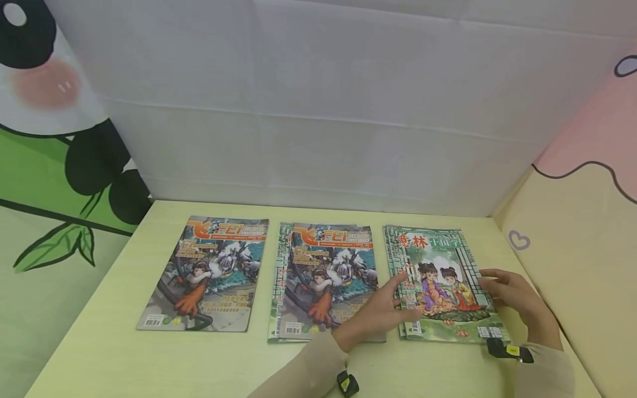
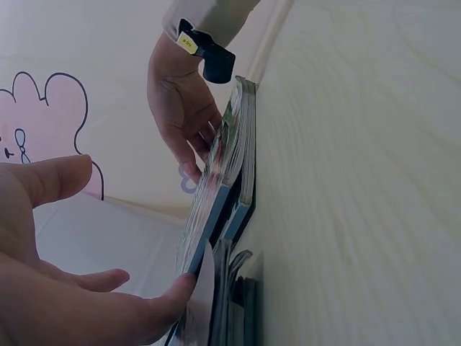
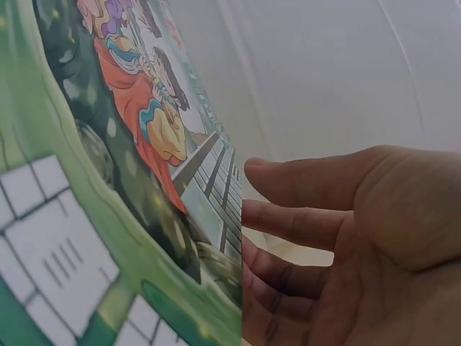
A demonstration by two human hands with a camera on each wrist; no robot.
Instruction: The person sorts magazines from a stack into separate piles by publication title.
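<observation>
A green illustrated magazine (image 1: 443, 265) with two cartoon figures on its cover lies on top of a small stack at the right of the table. My left hand (image 1: 373, 309) is at the stack's left side, fingers extended and thumb spread; in the left wrist view one fingertip (image 2: 184, 285) touches the magazine edge. Along the right edge is my right hand (image 1: 517, 296), its fingers loosely bent. The right wrist view has its thumb (image 3: 302, 180) apart from the cover and the other fingertips partly hidden behind the edge.
A dark "FEI" magazine (image 1: 209, 276) lies alone at the left. In the middle, another FEI magazine (image 1: 330, 276) rests on a green one (image 1: 275, 309), partly under my left forearm. A pale wall (image 1: 323, 155) rises behind the table (image 1: 99, 342), with printed panels at both sides.
</observation>
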